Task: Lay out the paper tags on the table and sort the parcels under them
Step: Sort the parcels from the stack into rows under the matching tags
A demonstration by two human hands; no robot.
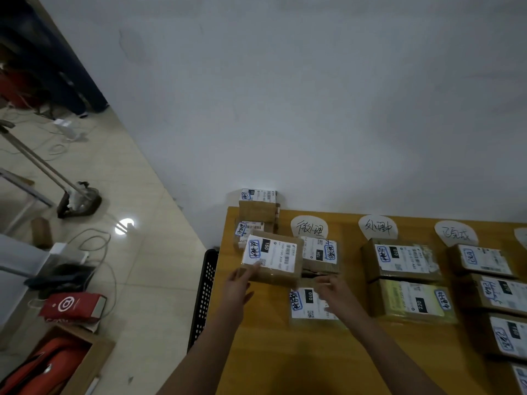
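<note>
Both forearms reach in from the near edge of the table (285, 366), a wide yellow-brown top that carries everything in play.

Three columns of parcels run from the far edge toward the near edge. Each starts under a rounded paper tag, the first tag (309, 228) leftmost, then the second tag (377, 226) and the third tag (455, 232). A small stack of unsorted parcels (258, 210) sits at the far left corner, left of the first column.

The parcel in hand, the brown box labelled 160 (273, 256), lies between that stack and the first column. It is tilted, and its right end overlaps the box marked 15H (320, 256). Its long axis runs roughly along the far edge, left to right. Its blue-framed handwritten mark is too blurred to read.

The left hand (239, 283) has straight fingers laid against the box's near left corner. Whether a thumb is tucked beneath cannot be told. The right hand (335, 289) hovers over the box marked 010 (306, 306), just short of the 160 box's near right corner. Its fingers are loosely bent and smeared by blur, so whether it has any hold cannot be told.

Judging from this, every tagged column lies to the right of the box, so the likely move is a carry to the right along its own long axis. The right hand is the nearer one to any of the three destinations. The left hand steadies the trailing end.
</note>
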